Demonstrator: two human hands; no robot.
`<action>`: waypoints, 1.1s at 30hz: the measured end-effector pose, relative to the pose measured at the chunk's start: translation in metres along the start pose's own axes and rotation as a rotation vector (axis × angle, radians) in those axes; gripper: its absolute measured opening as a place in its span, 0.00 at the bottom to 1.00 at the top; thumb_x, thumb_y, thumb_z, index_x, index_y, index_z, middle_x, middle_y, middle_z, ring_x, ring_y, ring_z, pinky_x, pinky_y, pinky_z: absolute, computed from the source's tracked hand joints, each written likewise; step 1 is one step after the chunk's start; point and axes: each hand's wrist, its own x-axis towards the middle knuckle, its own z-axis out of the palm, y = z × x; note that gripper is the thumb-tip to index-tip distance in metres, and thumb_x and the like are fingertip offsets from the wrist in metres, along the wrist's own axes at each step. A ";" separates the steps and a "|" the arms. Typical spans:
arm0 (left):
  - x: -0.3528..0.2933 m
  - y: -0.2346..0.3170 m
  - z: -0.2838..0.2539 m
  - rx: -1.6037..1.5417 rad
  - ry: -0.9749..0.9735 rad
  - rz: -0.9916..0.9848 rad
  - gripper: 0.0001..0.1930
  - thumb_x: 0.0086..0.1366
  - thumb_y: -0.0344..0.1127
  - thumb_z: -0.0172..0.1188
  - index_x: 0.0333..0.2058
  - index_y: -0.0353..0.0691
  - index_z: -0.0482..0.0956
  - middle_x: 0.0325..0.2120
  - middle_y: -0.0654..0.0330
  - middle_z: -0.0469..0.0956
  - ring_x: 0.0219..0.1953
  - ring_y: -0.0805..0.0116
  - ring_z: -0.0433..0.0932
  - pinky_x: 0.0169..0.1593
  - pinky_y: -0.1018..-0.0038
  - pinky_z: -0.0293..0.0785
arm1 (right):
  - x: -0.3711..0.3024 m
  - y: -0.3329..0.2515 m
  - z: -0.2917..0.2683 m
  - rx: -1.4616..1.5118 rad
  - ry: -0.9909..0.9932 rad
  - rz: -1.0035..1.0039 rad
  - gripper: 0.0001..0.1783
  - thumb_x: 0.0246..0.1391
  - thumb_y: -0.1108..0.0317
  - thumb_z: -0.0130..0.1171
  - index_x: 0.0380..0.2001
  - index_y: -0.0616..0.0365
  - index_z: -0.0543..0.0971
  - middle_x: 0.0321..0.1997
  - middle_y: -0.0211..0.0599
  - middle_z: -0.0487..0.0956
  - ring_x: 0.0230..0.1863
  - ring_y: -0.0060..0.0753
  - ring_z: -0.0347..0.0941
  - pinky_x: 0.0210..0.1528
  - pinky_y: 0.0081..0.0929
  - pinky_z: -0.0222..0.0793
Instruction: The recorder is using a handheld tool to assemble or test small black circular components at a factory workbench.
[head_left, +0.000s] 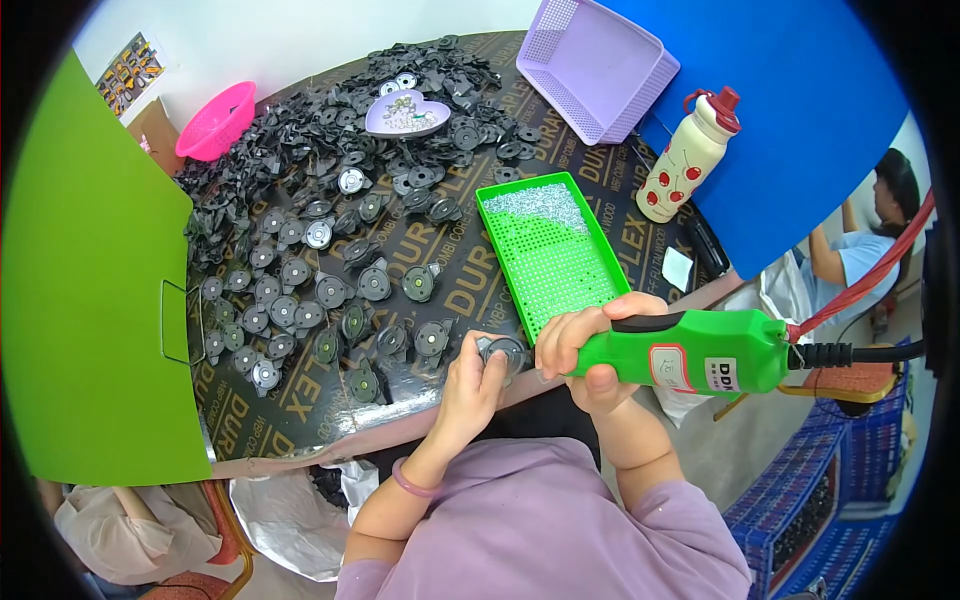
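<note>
My left hand [468, 385] grips a round black plastic part [507, 352] near the front edge of the table. Wrapped round the body of a green electric screwdriver [735, 348] is my right hand [598, 345]. The screwdriver's narrow end points left, toward the part; its tip is hidden by my fingers. Just beyond my hands stands a green perforated tray [548, 275] with many small silvery screws [545, 205] at its far end. Several similar black round parts [375, 282] lie spread to the left of my left hand.
A large heap of black parts [300, 140] covers the far left. On it sits a heart-shaped dish [378, 124]; a pink basket [222, 120] is behind. A purple basket [600, 65] and a bottle [690, 155] stand at right. Green and blue panels flank the table. Other people sit both sides.
</note>
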 end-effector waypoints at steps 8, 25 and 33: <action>-0.001 -0.002 0.001 -0.012 0.010 -0.006 0.07 0.63 0.31 0.45 0.37 0.34 0.65 0.13 0.60 0.69 0.14 0.73 0.67 0.20 0.76 0.63 | 0.000 0.000 0.000 -0.013 -0.004 -0.007 0.26 0.54 0.56 0.54 0.46 0.54 0.53 0.17 0.35 0.67 0.14 0.30 0.64 0.18 0.26 0.65; 0.001 0.000 0.001 0.038 0.031 0.049 0.07 0.63 0.31 0.45 0.36 0.34 0.64 0.13 0.58 0.69 0.15 0.67 0.69 0.22 0.73 0.64 | -0.010 0.014 0.008 -0.082 0.072 -0.023 0.26 0.52 0.55 0.57 0.43 0.55 0.55 0.17 0.34 0.66 0.13 0.28 0.62 0.16 0.25 0.64; 0.000 -0.001 0.006 0.129 -0.005 0.036 0.09 0.63 0.33 0.46 0.38 0.33 0.66 0.17 0.54 0.71 0.21 0.61 0.73 0.27 0.68 0.67 | 0.003 -0.017 -0.012 -0.013 0.152 -0.028 0.30 0.54 0.53 0.54 0.48 0.56 0.53 0.16 0.33 0.65 0.12 0.29 0.63 0.16 0.26 0.63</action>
